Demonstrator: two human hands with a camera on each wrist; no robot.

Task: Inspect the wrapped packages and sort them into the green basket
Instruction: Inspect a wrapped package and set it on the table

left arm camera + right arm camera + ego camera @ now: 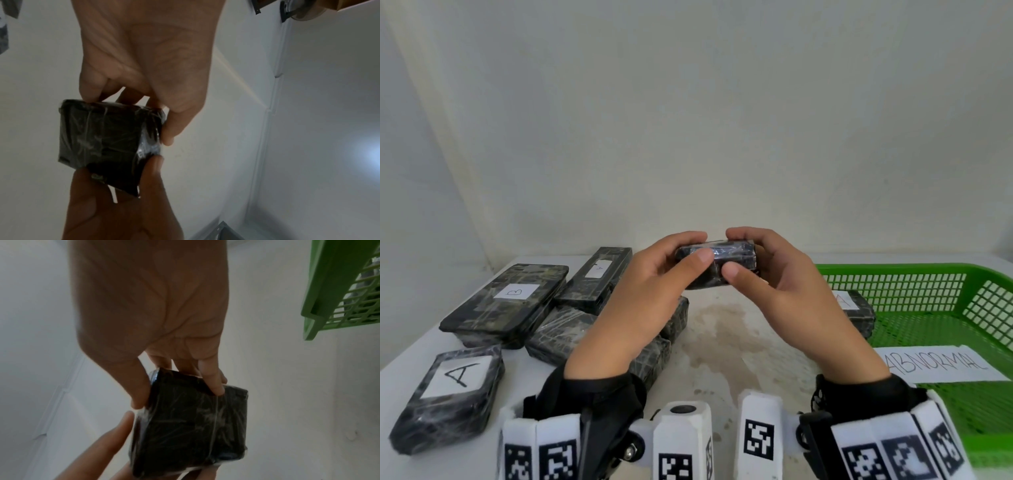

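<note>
A small black package point(717, 263) wrapped in clear film is held up above the middle of the white table. My left hand point(671, 270) grips its left end, thumb on the near face and fingers behind. My right hand point(756, 263) grips its right end the same way. The left wrist view shows the package point(102, 134) pinched between my thumb and fingers, and so does the right wrist view, with the package point(189, 421) below my palm. The green basket point(935, 274) stands to the right and holds one wrapped package point(858, 310) with a white label.
Several wrapped black packages lie on the left of the table point(739, 342): one labelled B point(506, 301), two labelled A point(599, 274) point(452, 387), others under my left forearm. A paper reading ABNORMAL point(938, 365) lies in the basket. A pale wall rises behind.
</note>
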